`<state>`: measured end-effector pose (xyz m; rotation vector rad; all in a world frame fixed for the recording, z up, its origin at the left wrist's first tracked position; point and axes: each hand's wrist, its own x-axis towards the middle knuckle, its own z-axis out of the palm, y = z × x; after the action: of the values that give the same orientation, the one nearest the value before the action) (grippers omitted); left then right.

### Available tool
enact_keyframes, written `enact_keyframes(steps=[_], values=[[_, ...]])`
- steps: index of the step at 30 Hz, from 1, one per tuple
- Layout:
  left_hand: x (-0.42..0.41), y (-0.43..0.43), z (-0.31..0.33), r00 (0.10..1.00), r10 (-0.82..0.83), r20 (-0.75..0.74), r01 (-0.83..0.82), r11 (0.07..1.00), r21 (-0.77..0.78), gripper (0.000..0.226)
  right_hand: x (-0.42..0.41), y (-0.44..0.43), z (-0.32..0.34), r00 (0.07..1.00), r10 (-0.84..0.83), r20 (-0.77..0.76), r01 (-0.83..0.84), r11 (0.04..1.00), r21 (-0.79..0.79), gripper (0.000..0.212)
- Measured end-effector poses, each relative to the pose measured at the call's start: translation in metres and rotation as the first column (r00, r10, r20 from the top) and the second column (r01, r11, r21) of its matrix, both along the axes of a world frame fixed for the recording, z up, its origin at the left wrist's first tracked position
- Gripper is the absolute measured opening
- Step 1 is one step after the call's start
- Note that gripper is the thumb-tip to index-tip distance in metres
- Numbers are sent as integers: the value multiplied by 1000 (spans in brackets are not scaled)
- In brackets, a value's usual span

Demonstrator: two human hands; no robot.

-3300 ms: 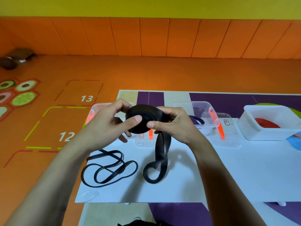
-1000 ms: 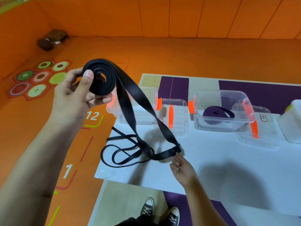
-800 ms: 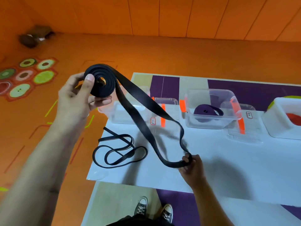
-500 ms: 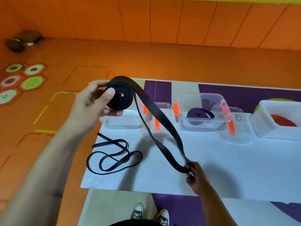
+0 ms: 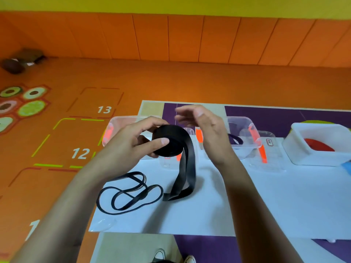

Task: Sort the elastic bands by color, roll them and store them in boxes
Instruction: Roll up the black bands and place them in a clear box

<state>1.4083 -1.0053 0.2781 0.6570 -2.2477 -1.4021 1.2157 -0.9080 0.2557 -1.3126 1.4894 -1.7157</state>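
Observation:
My left hand (image 5: 133, 143) grips a partly rolled wide black band (image 5: 171, 141) above the white table (image 5: 275, 202); its loose tail hangs down and its end lies folded on the tabletop. My right hand (image 5: 205, 130) hovers just right of the roll, fingers spread and blurred, holding nothing. A thin black band (image 5: 129, 192) lies in loose loops at the table's near left. Behind my hands stands a clear box (image 5: 117, 128) with orange clips. A second clear box (image 5: 245, 135) holds a rolled purple band (image 5: 235, 139). A white box (image 5: 319, 145) at right holds a red band (image 5: 317, 146).
Clear lids (image 5: 267, 158) with orange clips lie on the table beside the boxes. A blue object (image 5: 346, 167) shows at the right edge. Beyond the table's left edge the orange floor mat (image 5: 57, 149) bears numbers. My shoes (image 5: 172, 257) show below the near edge.
My right hand let go of the band's far end and rose up beside the roll. The left hand brought the roll down toward the table's middle, so the tail hangs slack.

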Motion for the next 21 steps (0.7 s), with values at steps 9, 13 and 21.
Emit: enact_keyframes(steps=[9, 13, 21], values=[[3, -3, -5, 980, 127, -152, -115, 989, 88, 31, 11, -12, -4, 995, 91, -38, -88, 994, 69, 27], [-7, 11, -6, 943, 218, -252, -127, 934, 333, 36, 19, -14, -8, 997, 75, 0, -75, 996, 54, 24], [-3, 11, -7, 996, 74, -50, -51, 930, 363, 22, -2, -3, -7, 988, 148, -39, -141, 979, 144, 18]])
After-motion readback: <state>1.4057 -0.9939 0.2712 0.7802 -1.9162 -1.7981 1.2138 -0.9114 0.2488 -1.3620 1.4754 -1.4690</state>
